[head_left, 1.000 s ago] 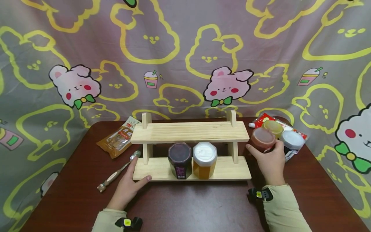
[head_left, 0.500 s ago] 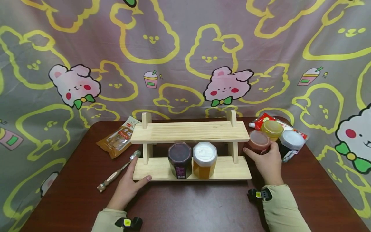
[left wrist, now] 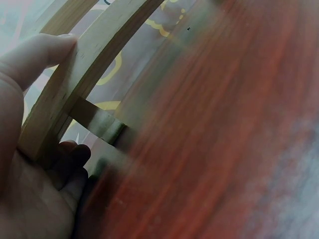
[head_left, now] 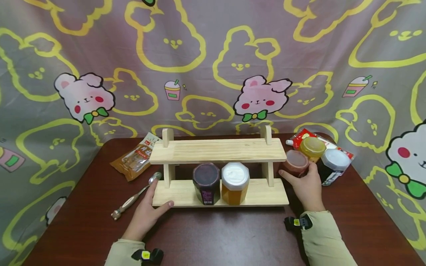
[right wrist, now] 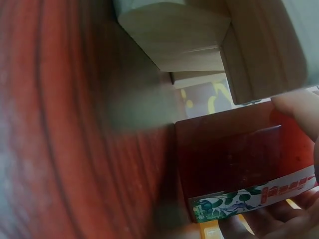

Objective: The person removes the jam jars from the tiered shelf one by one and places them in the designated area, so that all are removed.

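A two-tier wooden rack (head_left: 216,150) stands mid-table. My left hand (head_left: 145,213) holds the left end of its lower board, thumb over the front edge; the left wrist view shows the fingers (left wrist: 74,155) bent behind the board end. My right hand (head_left: 306,188) grips a red jar (head_left: 295,162) with a translucent lid, just beyond the rack's right end. The right wrist view shows the jar's printed label (right wrist: 254,198) and its base right at the tabletop. On the lower board sit a dark purple jar (head_left: 206,184) and an orange jar (head_left: 235,184) with a white lid.
Right of the red jar are a yellow-lidded jar (head_left: 312,147) and a dark jar (head_left: 334,165) with a pale lid, before a red spouted pouch (head_left: 303,136). At left lie a brown spice packet (head_left: 135,159) and a spoon (head_left: 133,199). A patterned curtain (head_left: 206,62) hangs behind.
My right hand has shifted the red jar slightly left and lower in the view, nearer the rack and apart from the yellow-lidded jar. My left hand has stayed in place.
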A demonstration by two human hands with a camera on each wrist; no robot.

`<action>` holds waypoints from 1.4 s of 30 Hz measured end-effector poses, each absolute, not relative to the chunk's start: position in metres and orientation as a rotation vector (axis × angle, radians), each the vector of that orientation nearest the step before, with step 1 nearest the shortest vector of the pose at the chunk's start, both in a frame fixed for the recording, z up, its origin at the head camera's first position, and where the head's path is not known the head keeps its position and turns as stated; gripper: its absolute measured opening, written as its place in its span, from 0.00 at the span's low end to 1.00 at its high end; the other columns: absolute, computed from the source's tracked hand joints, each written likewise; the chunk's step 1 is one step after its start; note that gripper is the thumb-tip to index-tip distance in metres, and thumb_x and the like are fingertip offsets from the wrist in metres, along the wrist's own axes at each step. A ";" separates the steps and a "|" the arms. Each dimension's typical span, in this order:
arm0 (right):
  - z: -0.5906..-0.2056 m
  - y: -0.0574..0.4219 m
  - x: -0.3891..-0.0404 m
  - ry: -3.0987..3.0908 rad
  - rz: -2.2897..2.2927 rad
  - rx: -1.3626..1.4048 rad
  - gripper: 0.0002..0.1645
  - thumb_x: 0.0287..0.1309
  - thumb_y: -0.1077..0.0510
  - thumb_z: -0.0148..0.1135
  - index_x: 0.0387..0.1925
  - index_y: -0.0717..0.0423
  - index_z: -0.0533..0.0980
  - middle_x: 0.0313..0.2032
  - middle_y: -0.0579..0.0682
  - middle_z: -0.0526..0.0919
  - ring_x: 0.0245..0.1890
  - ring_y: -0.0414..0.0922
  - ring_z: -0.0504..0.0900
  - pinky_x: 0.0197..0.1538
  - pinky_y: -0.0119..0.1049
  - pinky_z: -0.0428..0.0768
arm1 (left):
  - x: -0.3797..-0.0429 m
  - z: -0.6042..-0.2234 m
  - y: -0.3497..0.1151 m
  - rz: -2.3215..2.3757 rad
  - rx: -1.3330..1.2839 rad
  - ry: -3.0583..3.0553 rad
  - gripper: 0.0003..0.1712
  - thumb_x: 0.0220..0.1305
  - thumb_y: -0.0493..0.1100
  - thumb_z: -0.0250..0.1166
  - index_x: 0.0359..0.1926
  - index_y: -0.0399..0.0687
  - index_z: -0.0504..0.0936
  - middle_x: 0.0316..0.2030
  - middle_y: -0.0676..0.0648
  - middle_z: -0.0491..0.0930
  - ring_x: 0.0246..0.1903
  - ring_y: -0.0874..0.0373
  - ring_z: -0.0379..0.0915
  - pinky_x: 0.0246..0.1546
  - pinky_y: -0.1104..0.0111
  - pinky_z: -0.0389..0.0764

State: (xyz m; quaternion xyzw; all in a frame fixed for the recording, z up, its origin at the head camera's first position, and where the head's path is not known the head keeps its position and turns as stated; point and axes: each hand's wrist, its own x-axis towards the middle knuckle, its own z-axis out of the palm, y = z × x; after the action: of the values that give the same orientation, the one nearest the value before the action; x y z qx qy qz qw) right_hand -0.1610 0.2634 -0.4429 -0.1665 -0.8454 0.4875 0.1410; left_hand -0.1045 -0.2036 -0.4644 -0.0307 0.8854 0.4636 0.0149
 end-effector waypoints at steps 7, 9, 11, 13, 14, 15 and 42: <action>-0.440 0.269 -0.161 -2.551 1.364 -0.431 0.59 0.50 0.49 0.79 0.72 0.66 0.54 0.67 0.68 0.65 0.67 0.63 0.66 0.68 0.61 0.65 | -0.104 -0.464 -0.204 1.416 -0.119 2.752 0.60 0.60 0.57 0.72 0.81 0.49 0.44 0.77 0.34 0.49 0.74 0.37 0.49 0.71 0.42 0.53; -0.439 0.270 -0.160 -2.595 1.342 -0.418 0.60 0.50 0.46 0.79 0.72 0.66 0.53 0.67 0.69 0.64 0.67 0.64 0.65 0.67 0.62 0.65 | -0.104 -0.463 -0.204 1.419 -0.120 2.748 0.60 0.60 0.57 0.72 0.81 0.49 0.43 0.77 0.34 0.49 0.74 0.38 0.49 0.71 0.43 0.53; -0.437 0.272 -0.161 -2.637 1.325 -0.402 0.62 0.50 0.43 0.78 0.73 0.65 0.53 0.67 0.70 0.64 0.67 0.64 0.65 0.67 0.63 0.64 | -0.104 -0.463 -0.204 1.423 -0.121 2.746 0.60 0.60 0.56 0.72 0.81 0.48 0.43 0.77 0.34 0.49 0.74 0.38 0.48 0.71 0.43 0.53; -0.435 0.274 -0.161 -2.679 1.317 -0.380 0.63 0.50 0.42 0.78 0.74 0.65 0.52 0.67 0.70 0.64 0.67 0.65 0.65 0.66 0.65 0.64 | -0.104 -0.463 -0.204 1.425 -0.122 2.745 0.60 0.60 0.56 0.72 0.81 0.48 0.43 0.77 0.34 0.48 0.74 0.38 0.48 0.71 0.43 0.53; -0.434 0.276 -0.161 -2.699 1.310 -0.364 0.64 0.50 0.41 0.77 0.75 0.65 0.52 0.68 0.71 0.64 0.67 0.65 0.65 0.66 0.65 0.64 | -0.104 -0.463 -0.204 1.426 -0.120 2.744 0.60 0.61 0.56 0.72 0.81 0.49 0.43 0.77 0.34 0.48 0.74 0.38 0.48 0.71 0.43 0.53; -0.433 0.277 -0.161 -2.720 1.307 -0.346 0.64 0.50 0.41 0.77 0.75 0.65 0.51 0.67 0.71 0.64 0.67 0.66 0.64 0.66 0.66 0.63 | -0.104 -0.463 -0.204 1.426 -0.119 2.744 0.60 0.61 0.56 0.72 0.81 0.49 0.43 0.77 0.34 0.48 0.74 0.38 0.48 0.71 0.43 0.53; -0.427 0.298 -0.153 -2.893 1.147 -0.404 0.45 0.52 0.31 0.71 0.52 0.66 0.73 0.44 0.63 0.79 0.42 0.57 0.75 0.39 0.43 0.72 | -0.105 -0.463 -0.204 1.454 -0.082 2.750 0.60 0.61 0.56 0.72 0.81 0.49 0.44 0.78 0.36 0.47 0.75 0.39 0.46 0.71 0.43 0.51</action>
State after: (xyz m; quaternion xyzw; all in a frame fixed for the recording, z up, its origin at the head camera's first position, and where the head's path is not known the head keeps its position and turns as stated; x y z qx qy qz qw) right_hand -0.1533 0.2978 -0.4270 -0.1286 -0.9219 0.3654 0.0017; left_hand -0.1047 -0.2043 -0.4632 -0.0263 0.8836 0.4672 0.0152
